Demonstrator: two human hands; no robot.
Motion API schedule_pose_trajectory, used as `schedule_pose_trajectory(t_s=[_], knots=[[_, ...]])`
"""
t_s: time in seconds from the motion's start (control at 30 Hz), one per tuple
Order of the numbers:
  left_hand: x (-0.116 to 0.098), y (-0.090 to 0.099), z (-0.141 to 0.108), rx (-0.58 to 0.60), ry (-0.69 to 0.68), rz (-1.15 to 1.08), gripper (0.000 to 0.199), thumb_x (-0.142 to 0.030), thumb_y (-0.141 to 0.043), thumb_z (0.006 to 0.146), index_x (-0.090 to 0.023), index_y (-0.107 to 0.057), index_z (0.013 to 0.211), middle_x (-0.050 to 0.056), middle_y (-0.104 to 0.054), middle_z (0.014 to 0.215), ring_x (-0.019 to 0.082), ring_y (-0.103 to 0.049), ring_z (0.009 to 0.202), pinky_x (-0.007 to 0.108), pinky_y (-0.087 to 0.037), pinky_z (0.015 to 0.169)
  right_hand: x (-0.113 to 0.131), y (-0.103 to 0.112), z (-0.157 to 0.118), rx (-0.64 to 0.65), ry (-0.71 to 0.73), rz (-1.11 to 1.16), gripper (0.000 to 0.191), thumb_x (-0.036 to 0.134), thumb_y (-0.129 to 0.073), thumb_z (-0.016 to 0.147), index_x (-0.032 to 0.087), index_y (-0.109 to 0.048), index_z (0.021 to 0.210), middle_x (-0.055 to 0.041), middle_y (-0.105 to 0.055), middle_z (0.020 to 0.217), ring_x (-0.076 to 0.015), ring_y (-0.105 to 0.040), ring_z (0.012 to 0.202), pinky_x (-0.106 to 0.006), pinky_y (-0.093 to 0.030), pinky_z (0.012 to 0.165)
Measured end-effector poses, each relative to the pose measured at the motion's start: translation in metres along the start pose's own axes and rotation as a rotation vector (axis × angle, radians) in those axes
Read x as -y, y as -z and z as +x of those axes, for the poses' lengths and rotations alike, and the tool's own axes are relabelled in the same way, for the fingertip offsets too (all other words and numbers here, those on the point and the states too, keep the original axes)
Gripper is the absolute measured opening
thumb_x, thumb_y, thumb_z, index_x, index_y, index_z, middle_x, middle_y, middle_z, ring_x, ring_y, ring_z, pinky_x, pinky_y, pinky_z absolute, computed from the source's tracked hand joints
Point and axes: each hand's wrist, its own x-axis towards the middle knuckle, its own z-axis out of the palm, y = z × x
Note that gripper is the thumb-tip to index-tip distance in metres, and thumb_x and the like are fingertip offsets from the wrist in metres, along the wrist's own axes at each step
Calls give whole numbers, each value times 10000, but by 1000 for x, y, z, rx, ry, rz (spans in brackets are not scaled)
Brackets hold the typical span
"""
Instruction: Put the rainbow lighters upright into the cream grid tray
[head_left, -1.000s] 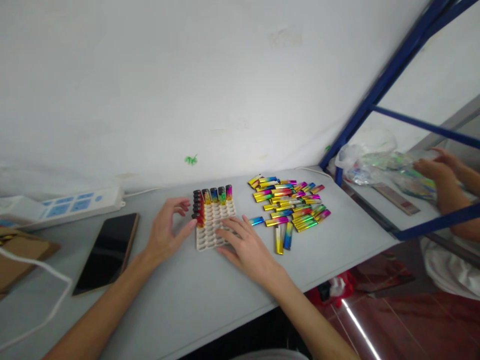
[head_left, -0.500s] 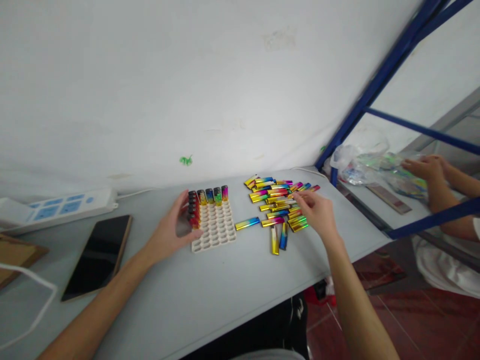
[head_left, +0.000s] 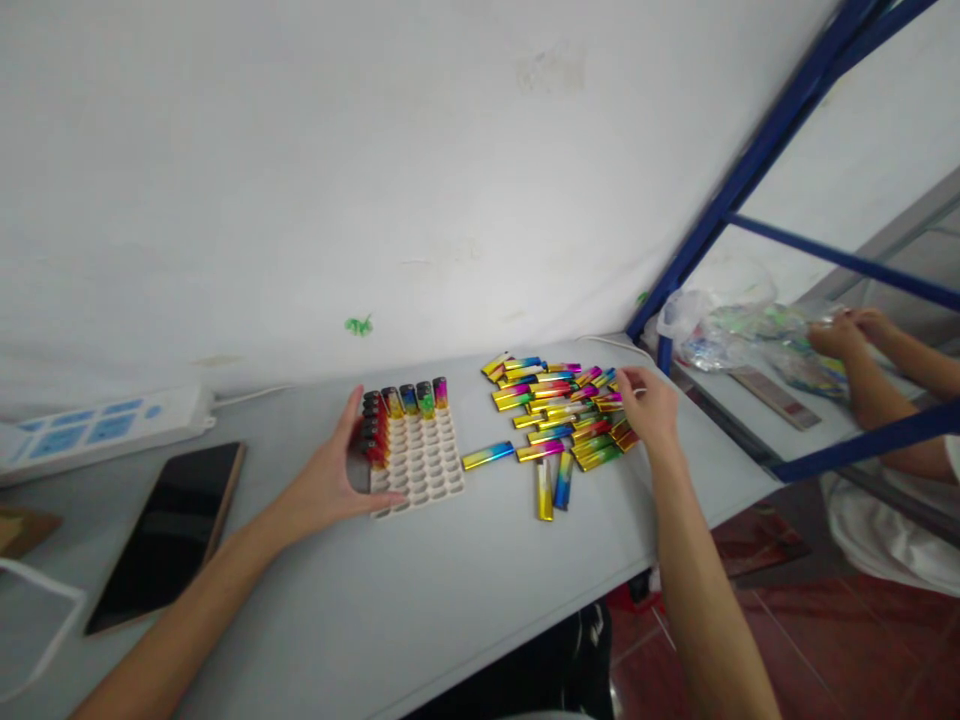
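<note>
A cream tray (head_left: 424, 465) with rows of oval holes lies on the table. Lighters with black tops (head_left: 373, 425) stand upright along its left side and its back row. My left hand (head_left: 330, 480) spans the tray's left side, thumb on the front edge and fingers at the back left corner. Right of the tray spreads a loose pile of shiny rainbow-coloured lighters (head_left: 555, 405), lying flat. At the pile's right edge my right hand (head_left: 651, 408) is closed, its fingertips pinched at a lighter (head_left: 610, 402), partly hidden by the fingers.
On the left lie a black phone (head_left: 169, 535), a white power strip (head_left: 105, 430) and a white cable (head_left: 56, 640). A blue metal frame (head_left: 720, 210) stands at the right. Beyond it, another person's hands (head_left: 847, 335) are at clear plastic bags (head_left: 765, 340).
My right hand has moved right, from the middle of the pile to its right edge. The view has shifted slightly; my left hand stays at the tray.
</note>
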Motion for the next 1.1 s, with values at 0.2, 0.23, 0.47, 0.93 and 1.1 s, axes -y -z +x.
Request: schedule_pose_trajectory(t_s=[0.2, 0.23, 0.47, 0.93, 1.1], knots=[[5, -2, 1, -21, -18, 55, 1513, -624, -902, 608, -247, 90, 1688, 215, -432, 1639, 417, -505, 1456, 638, -391, 1193, 4, 13, -24, 242, 59, -117, 600, 751, -527, 917, 184, -716, 871, -115, -713, 884, -254, -651, 805, -386, -483, 785], [6, -2, 1, -30, -34, 68, 1503, -623, -900, 615, -242, 78, 1690, 217, -430, 1639, 419, -508, 1453, 637, -391, 1192, 6, 14, -30, 217, 6, -159, 614, 774, -541, 901, 185, -714, 895, -117, -707, 897, -264, -651, 824, -390, -479, 785], [8, -3, 1, -80, -157, 130, 1458, -634, -895, 644, -210, 21, 1696, 253, -376, 1663, 433, -514, 1443, 617, -438, 1158, 28, 9, -70, 139, -126, -307, 688, 814, -648, 813, 169, -701, 1045, -143, -704, 956, -306, -643, 875, -405, -464, 790], [5, -6, 0, -71, -133, 119, 1466, -678, -872, 655, -182, 34, 1695, 249, -267, 1713, 437, -387, 1527, 596, -377, 1224, 51, 13, -85, 228, -127, -309, 758, 723, -683, 842, 183, -604, 1368, -157, -742, 1121, -376, -642, 1055, -463, -466, 869], [3, -5, -1, -44, -110, 114, 1475, -672, -879, 652, -178, 39, 1695, 252, -335, 1684, 442, -468, 1476, 602, -420, 1199, 61, 13, -89, 297, -117, -349, 847, 692, -742, 816, 171, -547, 1455, -172, -736, 1194, -410, -625, 1145, -508, -468, 927]])
